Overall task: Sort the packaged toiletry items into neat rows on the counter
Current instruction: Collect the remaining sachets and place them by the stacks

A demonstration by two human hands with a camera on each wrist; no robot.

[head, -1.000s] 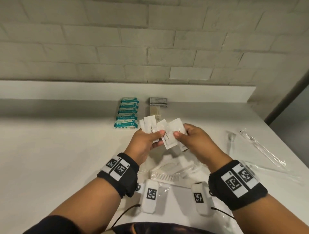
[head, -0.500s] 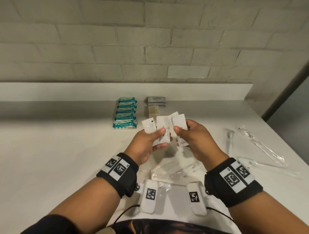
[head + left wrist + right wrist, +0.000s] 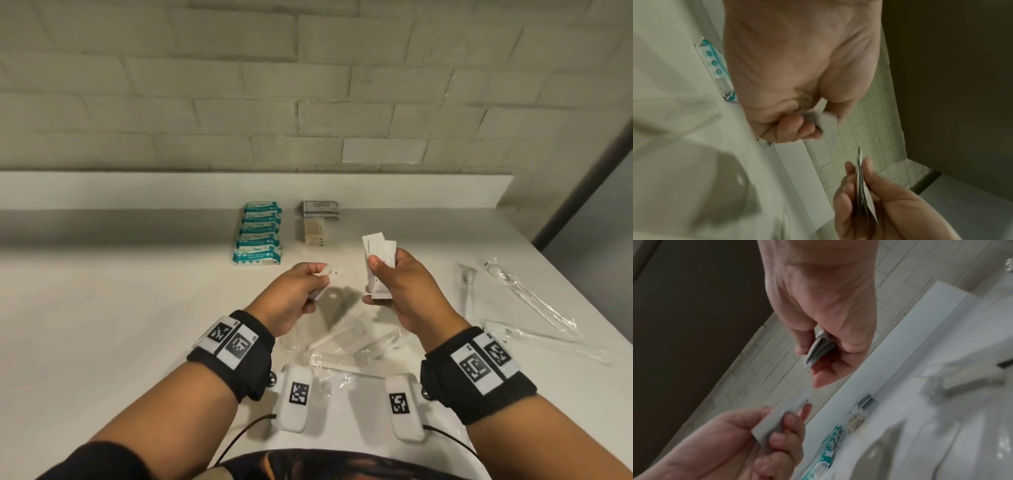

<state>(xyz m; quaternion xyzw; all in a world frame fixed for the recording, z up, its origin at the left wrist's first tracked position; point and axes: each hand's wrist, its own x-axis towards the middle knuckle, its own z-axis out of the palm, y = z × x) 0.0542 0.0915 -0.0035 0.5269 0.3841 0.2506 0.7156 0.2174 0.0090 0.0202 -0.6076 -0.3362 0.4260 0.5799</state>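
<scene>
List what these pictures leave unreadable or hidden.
- Count of white sachets in the right hand: fanned and overlapping in the head view, edge-on in both wrist views.
- The single sachet in the left hand: motion blur in both wrist views hides any print.
- Print on the grey packets: too small.
- Combs: partly behind the wrists.
</scene>
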